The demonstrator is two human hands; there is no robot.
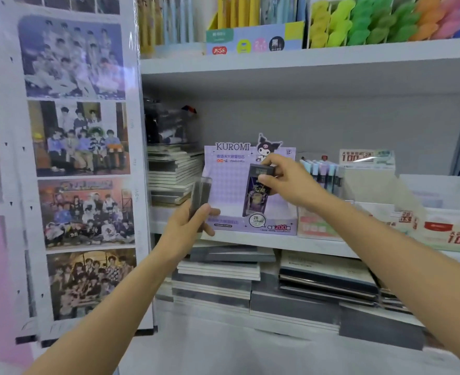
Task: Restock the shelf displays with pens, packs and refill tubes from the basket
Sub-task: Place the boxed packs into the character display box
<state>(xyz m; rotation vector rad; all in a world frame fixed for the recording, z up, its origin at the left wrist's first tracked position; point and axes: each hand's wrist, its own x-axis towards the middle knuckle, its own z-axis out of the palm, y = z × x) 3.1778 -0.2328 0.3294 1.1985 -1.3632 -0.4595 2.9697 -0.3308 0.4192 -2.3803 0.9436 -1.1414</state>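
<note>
A purple Kuromi display box stands on the middle shelf. My right hand pinches the dark cap end of a tall dark refill tube and holds it upright inside the box. My left hand grips a small stack of clear-grey refill tubes just left of the box front. The basket is not in view.
Right of the box stand a pastel pen display and white-green refill boxes. Stacks of notebooks lie to its left and on the shelf below. The upper shelf carries pens and coloured items. A poster panel fills the left.
</note>
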